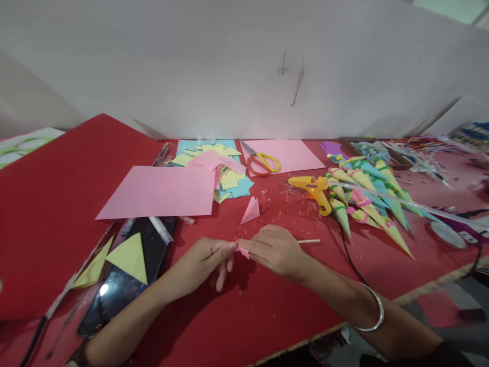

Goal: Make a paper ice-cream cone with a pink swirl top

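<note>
Matt paper, glossy plastic, shiny metal

The small pink piece (243, 252) at six o'clock is matt paper, like the smooth pink sheet (160, 192) at nine. The black slab (118, 300) at eight is glossy, throwing back a bright spot. Towards three, the glue gun (318, 194) is yellow plastic. Scissors (248, 148) at one have metal blades; the bangle (379, 318) at four is shiny, silvery metal.

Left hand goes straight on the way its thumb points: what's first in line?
The pink paper, right at the thumb tip of the left hand; just past it, likely the fingers of the right hand, though depth is hard to judge from one view.
</note>
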`<state>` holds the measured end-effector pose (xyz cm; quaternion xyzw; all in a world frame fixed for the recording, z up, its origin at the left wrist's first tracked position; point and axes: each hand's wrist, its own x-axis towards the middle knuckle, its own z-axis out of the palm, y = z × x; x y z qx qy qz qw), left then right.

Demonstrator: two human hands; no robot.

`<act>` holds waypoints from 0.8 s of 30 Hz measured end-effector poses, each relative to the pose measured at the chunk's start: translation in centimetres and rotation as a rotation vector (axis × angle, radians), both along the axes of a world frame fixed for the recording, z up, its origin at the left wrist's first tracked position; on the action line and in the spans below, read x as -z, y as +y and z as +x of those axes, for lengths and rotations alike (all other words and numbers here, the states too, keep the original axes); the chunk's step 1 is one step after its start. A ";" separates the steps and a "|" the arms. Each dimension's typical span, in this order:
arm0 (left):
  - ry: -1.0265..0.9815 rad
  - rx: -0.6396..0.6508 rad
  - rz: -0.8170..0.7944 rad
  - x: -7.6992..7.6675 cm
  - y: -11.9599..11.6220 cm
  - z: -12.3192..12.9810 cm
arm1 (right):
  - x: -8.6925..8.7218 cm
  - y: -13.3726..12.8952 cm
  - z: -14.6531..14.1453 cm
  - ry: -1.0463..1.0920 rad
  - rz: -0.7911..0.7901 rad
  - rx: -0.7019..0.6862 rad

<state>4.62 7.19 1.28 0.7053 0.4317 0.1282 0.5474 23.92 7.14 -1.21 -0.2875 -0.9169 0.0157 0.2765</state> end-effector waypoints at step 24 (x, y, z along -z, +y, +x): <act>0.042 -0.179 0.206 -0.5 -0.2 0.9 | -0.4 -0.1 -0.2 0.142 0.203 0.050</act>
